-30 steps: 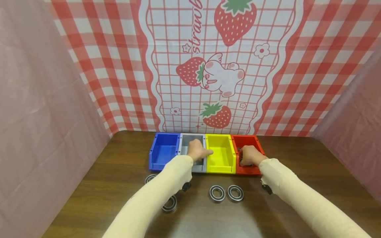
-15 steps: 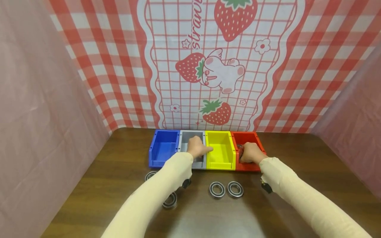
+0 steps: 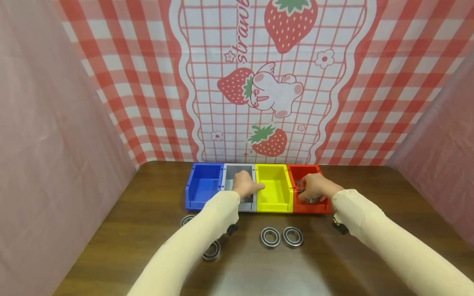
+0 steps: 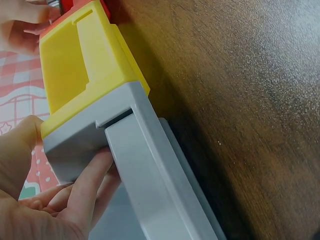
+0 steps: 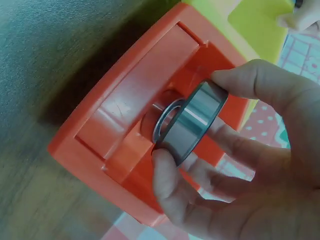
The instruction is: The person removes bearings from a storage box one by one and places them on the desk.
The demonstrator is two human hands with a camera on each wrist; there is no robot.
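Inside the red bin (image 3: pixel 312 209), my right hand (image 3: pixel 317 187) holds a ball bearing (image 5: pixel 194 124) by its outer edge, thumb on one side and fingers on the other. Another bearing (image 5: pixel 167 117) shows just behind it, lower in the bin. My left hand (image 3: pixel 245 185) grips the side wall of the grey bin (image 4: pixel 150 175), its fingers (image 4: pixel 92 182) inside and its thumb over the edge towards the yellow bin (image 3: pixel 275 207). The fingertips are partly hidden by the bin's front lip.
A blue bin (image 3: pixel 203 189) completes the row, which stands against the checked cloth (image 3: pixel 159 102). Two bearings, one left (image 3: pixel 270 237) and one right (image 3: pixel 293 237), lie in front on the wooden table (image 3: pixel 122 230). Under the left forearm, more bearings (image 3: pixel 212 250) are partly covered.
The right hand has shifted slightly right within the red bin, and a bearing now shows beneath its fingers. The left hand stays on the grey bin. The head view has tilted slightly.
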